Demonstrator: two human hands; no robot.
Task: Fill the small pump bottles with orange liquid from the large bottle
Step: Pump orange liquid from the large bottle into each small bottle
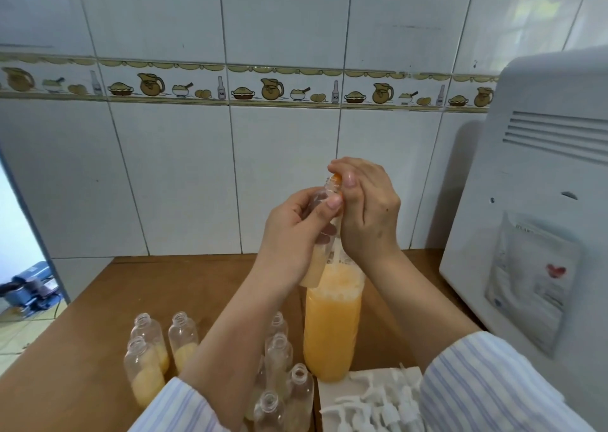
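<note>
My left hand (pixel 289 231) grips a small clear bottle (pixel 316 267), tilted, with pale orange liquid in its lower end. At that bottle's mouth my right hand (pixel 371 214) pinches a small orange piece (pixel 336 179); I cannot tell what the piece is. A pale tube-like part (pixel 336 244) runs down between the hands. Right under them the large bottle (pixel 332 326) of orange liquid stands upright on the wooden table (pixel 98 316). Three partly filled small bottles (pixel 148 342) stand at the left. Several empty ones (pixel 299 389) stand between my forearms.
A white tray of pump heads (pixel 371 398) lies at the front right, beside the large bottle. A big white appliance (pixel 543 184) blocks the right side. The tiled wall (pixel 184 168) closes the back of the table, and the table's left edge drops to the floor.
</note>
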